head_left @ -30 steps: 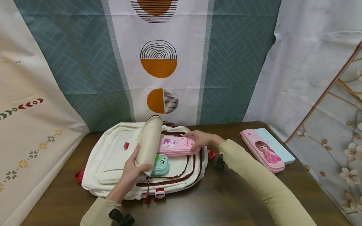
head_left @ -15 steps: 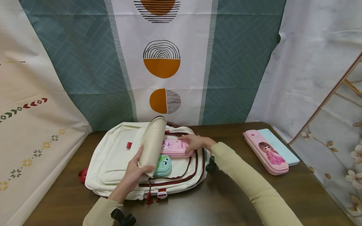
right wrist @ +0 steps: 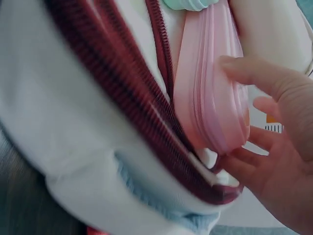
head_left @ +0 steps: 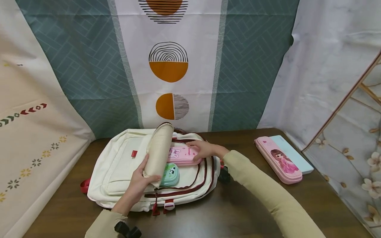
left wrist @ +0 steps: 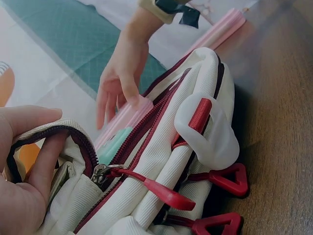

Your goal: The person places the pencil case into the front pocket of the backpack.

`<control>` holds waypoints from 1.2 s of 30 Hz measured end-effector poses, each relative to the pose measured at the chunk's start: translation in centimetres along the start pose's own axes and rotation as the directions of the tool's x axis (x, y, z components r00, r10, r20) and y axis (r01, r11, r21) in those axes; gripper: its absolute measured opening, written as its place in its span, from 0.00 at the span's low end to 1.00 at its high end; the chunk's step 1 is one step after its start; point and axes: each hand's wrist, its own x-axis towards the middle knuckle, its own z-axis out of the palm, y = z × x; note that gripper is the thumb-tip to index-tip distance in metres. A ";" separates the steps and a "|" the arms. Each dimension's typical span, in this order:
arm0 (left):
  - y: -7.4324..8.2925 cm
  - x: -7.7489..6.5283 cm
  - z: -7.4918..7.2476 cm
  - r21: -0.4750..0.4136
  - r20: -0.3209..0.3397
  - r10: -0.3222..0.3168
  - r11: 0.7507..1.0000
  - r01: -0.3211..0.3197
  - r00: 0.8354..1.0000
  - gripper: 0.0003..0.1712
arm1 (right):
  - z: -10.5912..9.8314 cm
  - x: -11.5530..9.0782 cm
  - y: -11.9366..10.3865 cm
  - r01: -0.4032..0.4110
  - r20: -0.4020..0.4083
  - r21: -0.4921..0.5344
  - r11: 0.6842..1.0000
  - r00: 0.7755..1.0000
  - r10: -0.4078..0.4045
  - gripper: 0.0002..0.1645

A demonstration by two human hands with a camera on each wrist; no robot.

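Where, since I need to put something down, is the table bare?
The table is bare in front of the backpack, between left sleeve and right sleeve, and toward the doll-print case, though the right sleeve crosses there. The backpack's open pocket is crowded: left hand on the flap, right hand on the bunny case, green case beside it.

The left ends of the pink, rabbit-printed oblong case (head_left: 183, 157) and the small mint-green rounded case (head_left: 170, 175) are hidden by the cream fabric flap (head_left: 159, 153). The flat pale-blue box (head_left: 293, 155) is partly covered by the pink doll-printed case (head_left: 278, 160). In their own wrist views, the left hand (left wrist: 19, 196) and right hand (right wrist: 286, 156) are cut off by the picture's edge.
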 end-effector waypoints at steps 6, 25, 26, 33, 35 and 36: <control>-0.3 0.1 -0.2 0.002 0.010 0.006 1.000 -0.006 1.000 0.57 | -0.5 -1.5 1.3 0.080 -0.102 -0.017 0.997 0.991 -0.082 0.37; -0.5 0.0 -0.3 -0.008 0.048 0.023 1.000 -0.023 0.999 0.56 | 1.3 -0.8 1.2 0.087 -0.093 0.167 0.982 0.993 -0.072 0.34; -0.5 0.0 -0.3 -0.006 0.050 0.024 1.000 -0.024 0.998 0.56 | 1.3 -0.6 1.1 0.082 -0.093 0.154 0.985 0.993 -0.068 0.34; -0.6 0.1 -0.4 0.003 0.045 0.023 1.000 -0.024 0.999 0.56 | 1.4 0.8 0.2 0.082 -0.096 0.068 0.994 0.993 -0.076 0.32; -0.7 0.1 -0.5 0.011 0.040 0.019 1.000 -0.019 0.999 0.56 | 1.6 1.2 -0.3 0.075 -0.093 0.060 0.995 0.993 -0.069 0.31; -0.7 0.1 -0.6 0.014 0.037 0.015 1.000 -0.016 0.999 0.56 | 1.6 1.4 -0.6 0.073 -0.092 0.052 0.996 0.993 -0.068 0.31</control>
